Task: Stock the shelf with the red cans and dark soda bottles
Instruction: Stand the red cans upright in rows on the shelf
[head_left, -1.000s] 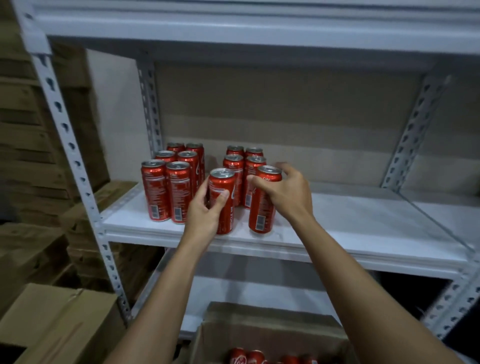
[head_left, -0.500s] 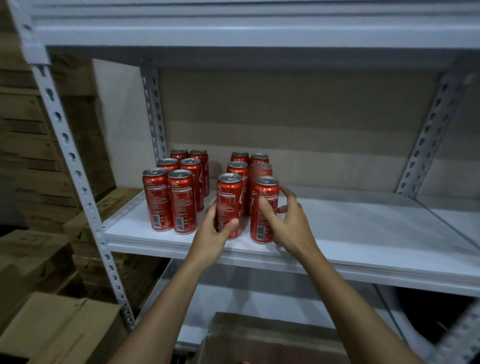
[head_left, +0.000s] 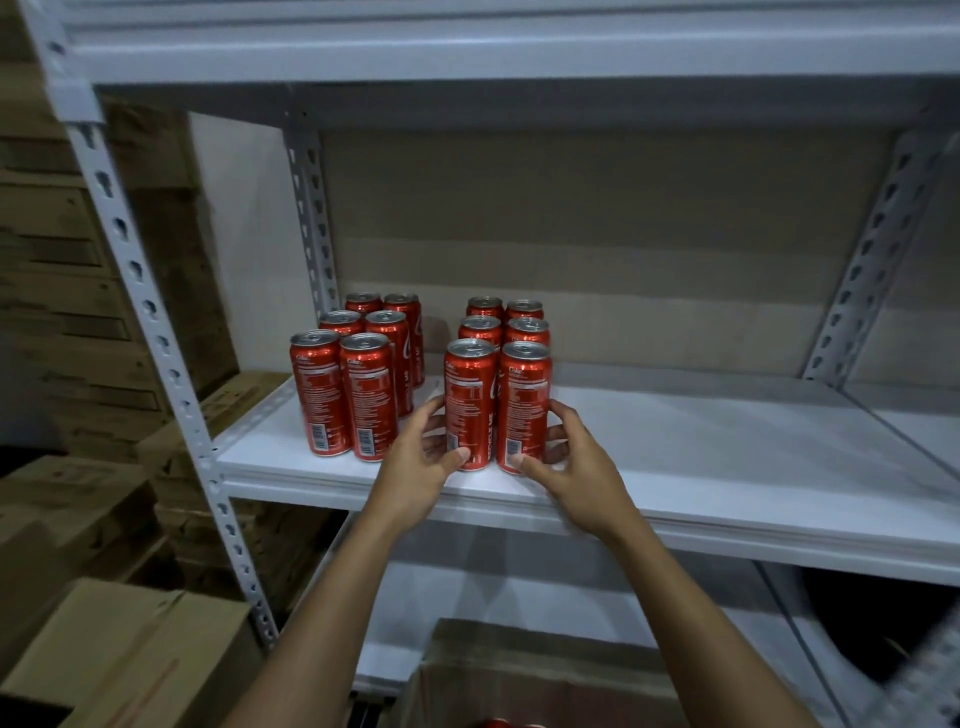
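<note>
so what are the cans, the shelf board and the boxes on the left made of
Cans: likely aluminium, glossy red print, bare silver tops catching light.
Shelf board: smooth matte white, maybe laminate or painted; the core is hidden.
Boxes: brown cardboard, dull, with folded flaps.

We see a white shelf board (head_left: 727, 457) in a grey slotted-metal rack. On it stand twelve upright red cans in two blocks of six. The right block (head_left: 498, 364) has its two front cans (head_left: 496, 405) between our hands, near the board's front edge; its other four stand right behind that grip. The left block (head_left: 358, 374) stands just left of it, apart.
</note>
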